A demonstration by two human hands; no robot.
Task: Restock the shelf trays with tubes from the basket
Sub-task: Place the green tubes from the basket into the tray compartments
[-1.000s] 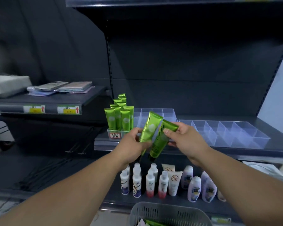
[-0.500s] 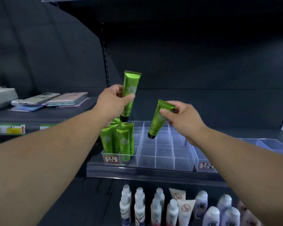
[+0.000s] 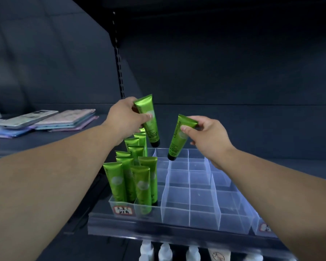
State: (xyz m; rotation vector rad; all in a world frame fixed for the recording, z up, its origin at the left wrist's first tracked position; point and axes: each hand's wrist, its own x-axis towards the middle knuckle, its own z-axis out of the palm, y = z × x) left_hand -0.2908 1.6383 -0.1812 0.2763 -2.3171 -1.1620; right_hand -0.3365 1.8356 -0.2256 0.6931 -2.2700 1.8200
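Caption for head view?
Left hand grips one glossy green plastic tube, right hand pinches a second tube, cap-down above empty back cells of the clear divided tray.

Dark shelf, two neighbouring shelves

Item 1: clear divided tray at the front edge, labelled on its front wall (upright green tubes stand in its left-hand cells). Item 2: second clear tray just beside it on the right, cut by the frame. Left shelf: a stack of flat packets. Lower shelf: a row of white bottles, only the tops visible.
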